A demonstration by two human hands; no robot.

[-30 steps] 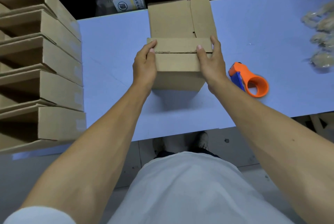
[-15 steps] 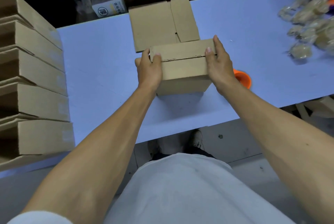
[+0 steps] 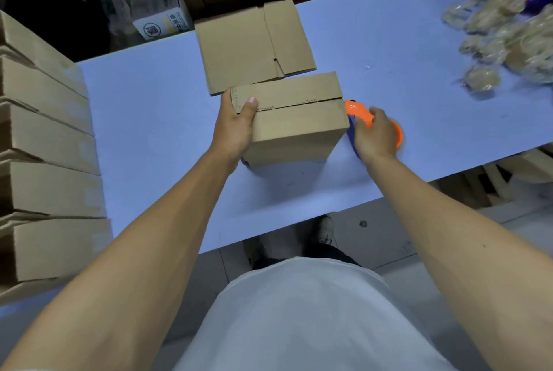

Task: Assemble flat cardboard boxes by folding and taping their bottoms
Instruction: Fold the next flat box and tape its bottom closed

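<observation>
Mid-frame on the worktop [image 3: 149, 119], the box [image 3: 294, 125] sits bottom-up, flaps folded shut and the seam not taped; the left hand [image 3: 235, 125] grips its left edge, thumb on the seam, likely pinning the flaps, while the right hand [image 3: 374, 134] curls around the orange tape dispenser [image 3: 359, 113] just right of it, ready to tape

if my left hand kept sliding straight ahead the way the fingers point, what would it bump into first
Probably the flat cardboard sheet lying just beyond. The left hand grips the folded box at its left end, fingers pointing away from you, and that sheet's near edge sits right past them. Depth is hard to judge.
</observation>
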